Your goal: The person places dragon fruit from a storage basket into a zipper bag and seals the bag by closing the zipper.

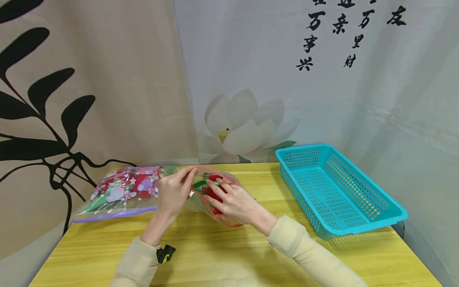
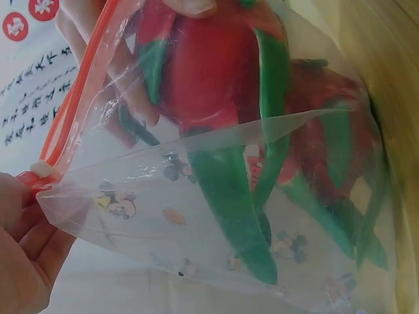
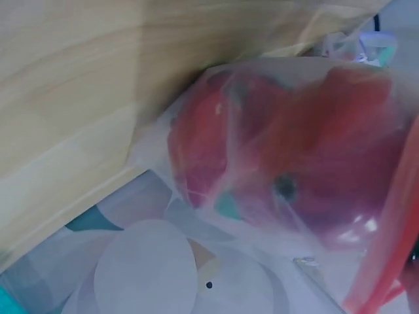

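A clear zip bag (image 2: 163, 229) with a red-orange zip edge and faint cartoon prints lies in front of me on the table, its mouth spread apart. My left hand (image 1: 175, 189) pinches one end of that edge beside the white zip slider (image 2: 42, 170). Inside the bag's mouth, my right hand (image 1: 233, 201) grips a red dragon fruit (image 2: 209, 72) with long green scales. Deeper in the bag sits another dragon fruit (image 2: 324, 124), seen blurred through the plastic. In the right wrist view the bag covers most of the fruit.
At the left lies a second zip bag (image 1: 125, 189), purple-edged and printed with flowers and stars. A turquoise plastic basket (image 1: 330, 199) stands at the table's right side. Printed curtains (image 1: 236, 79) hang behind the wooden table (image 1: 222, 255).
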`<state>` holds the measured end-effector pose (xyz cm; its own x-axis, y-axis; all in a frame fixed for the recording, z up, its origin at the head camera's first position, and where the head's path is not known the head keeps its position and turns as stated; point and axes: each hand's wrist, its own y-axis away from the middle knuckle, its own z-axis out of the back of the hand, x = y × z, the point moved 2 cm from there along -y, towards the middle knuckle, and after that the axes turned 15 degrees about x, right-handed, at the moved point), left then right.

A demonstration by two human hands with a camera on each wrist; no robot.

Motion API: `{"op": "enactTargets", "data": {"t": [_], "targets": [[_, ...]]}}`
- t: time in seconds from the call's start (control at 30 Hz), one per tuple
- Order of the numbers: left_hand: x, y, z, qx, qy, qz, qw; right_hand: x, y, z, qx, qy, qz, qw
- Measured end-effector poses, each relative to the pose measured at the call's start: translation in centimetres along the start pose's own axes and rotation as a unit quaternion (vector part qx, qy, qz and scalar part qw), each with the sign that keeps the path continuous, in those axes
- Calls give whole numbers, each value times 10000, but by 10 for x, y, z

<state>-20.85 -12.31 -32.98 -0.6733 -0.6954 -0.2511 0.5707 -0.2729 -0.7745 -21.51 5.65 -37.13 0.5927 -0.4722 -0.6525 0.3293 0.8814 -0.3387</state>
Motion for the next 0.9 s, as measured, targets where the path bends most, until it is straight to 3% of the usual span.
{"op": "enactTargets", "data": {"t": [0.13,0.27,0.47,0.6,0.73,0.9], "targets": [[0,-1,-1,-13,1,44,10000,-2,2,-4,-205,12,201,9996],[-2,-4,-3,42,25,152,9999,-7,8,-5,-145,-208,404,9989],[-4,-7,-6,88,76,286,9995,-18,29,6,-264,-747,669,9946],[-5,-10,-8,-5,79,192,9998,-23,53,10,-521,-1066,123,9929],[-6,-11,-9,-54,61,61,9999,-21,76,8,-485,-1465,-600,9862],[-7,-13,-9,-75,110,19,9999,-4,88,-1,-181,-1645,-786,9831]]}}
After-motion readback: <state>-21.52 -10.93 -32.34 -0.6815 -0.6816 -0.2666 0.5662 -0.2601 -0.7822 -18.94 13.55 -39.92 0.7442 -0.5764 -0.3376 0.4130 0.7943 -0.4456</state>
